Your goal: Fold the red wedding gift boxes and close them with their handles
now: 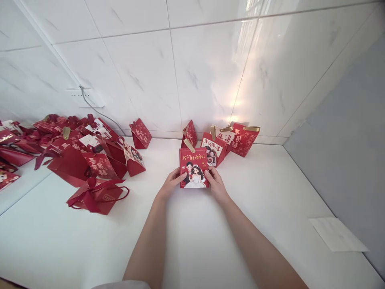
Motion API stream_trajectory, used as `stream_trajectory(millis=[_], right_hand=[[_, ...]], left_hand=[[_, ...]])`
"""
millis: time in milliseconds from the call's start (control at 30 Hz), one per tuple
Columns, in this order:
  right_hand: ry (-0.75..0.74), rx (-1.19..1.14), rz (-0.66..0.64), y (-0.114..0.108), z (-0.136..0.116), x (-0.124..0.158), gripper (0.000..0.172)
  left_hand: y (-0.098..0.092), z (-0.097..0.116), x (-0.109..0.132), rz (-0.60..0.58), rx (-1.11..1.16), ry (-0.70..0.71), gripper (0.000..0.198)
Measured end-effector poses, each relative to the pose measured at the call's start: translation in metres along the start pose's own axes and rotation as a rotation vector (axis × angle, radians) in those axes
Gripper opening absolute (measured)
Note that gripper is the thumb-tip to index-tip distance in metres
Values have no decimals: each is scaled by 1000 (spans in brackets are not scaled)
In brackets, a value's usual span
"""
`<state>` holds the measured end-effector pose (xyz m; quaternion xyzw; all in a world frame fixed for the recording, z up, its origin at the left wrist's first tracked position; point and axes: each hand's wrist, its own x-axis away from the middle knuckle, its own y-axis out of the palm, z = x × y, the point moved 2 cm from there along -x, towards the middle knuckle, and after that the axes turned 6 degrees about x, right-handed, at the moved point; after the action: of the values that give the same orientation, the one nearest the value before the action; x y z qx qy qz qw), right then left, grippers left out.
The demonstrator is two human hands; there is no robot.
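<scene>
So, steadying step by my read: left hand and right hand grip box by its sides, out from wall; base contact unclear. Next move calls for even, light pressure.

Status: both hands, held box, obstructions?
Left hand, right hand: gripping opposite sides. Bride-and-groom favor box: front facing camera. More favor boxes close behind.
</scene>
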<state>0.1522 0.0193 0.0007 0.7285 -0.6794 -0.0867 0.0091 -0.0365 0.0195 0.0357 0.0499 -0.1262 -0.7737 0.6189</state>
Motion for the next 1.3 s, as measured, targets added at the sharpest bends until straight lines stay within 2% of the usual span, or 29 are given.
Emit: stream_trajectory(millis=[300,400,500,600,800,900,967,1033,1100,1200,1300], right_hand=[[5,1,-13,-3,-7,-3,33],[8,30,-39,-2,-11,-2,38],[1,48,-48,-3,-12,-2,41],[-8,19,-46,-5,-9,-4,42],[-5,-18,-52,-8,-1,-8,41],[-8,-45,-46,-9,1,-9,40],[6,-88,-47,-9,1,-9,40],[30,-143,-46,-8,1,-8,39],[53,-184,-42,-8,2,-8,37],[84,-230,-15,-8,4,-7,34],[121,-297,18,-8,3,-6,33]], left_hand=[[1,-1,-2,-3,42,14,46],[0,-9,-6,146,31,39,48],[-1,-15,-9,338,-125,111,54],[0,-16,-8,408,-323,216,50],[5,-8,-5,417,-536,350,43],[7,-7,-3,433,-596,348,40],[6,-9,-3,457,-523,317,38],[3,-10,-5,469,-353,288,39],[-1,-12,-8,442,-224,235,41],[-5,-14,-13,333,-224,151,37],[-4,-13,-14,282,-223,168,32]])
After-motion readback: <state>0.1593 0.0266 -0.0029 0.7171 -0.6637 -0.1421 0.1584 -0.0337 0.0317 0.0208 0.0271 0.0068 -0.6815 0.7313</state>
